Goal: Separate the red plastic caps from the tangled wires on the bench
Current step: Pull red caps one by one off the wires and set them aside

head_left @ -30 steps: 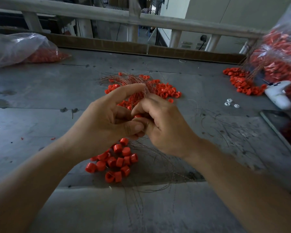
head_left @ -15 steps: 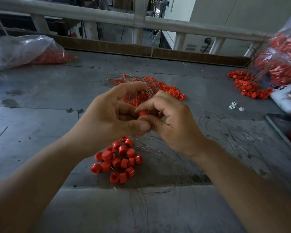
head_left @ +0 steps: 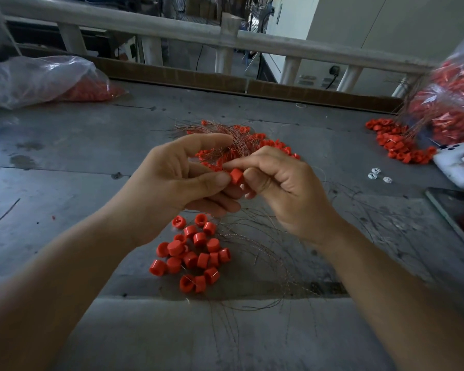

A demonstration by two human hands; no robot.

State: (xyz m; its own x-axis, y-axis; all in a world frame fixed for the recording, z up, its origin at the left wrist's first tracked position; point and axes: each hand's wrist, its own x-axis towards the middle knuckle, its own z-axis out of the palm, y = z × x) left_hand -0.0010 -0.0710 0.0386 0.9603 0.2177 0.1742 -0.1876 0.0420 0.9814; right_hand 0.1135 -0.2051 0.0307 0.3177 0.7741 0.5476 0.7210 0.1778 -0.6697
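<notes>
The cap [head_left: 236, 175], half hidden a moment ago, now shows clear between the left hand [head_left: 182, 178] and right hand [head_left: 284, 188], both pinching it above the near pile [head_left: 193, 253], so it is probably freed from the far wires [head_left: 233, 140].

My left hand [head_left: 177, 180] and right hand [head_left: 281, 183] pinch one red cap [head_left: 236, 175] above the counter [head_left: 65, 162].
Below lie loose caps [head_left: 193, 253]; beyond, tangled wires [head_left: 225, 135].
</notes>
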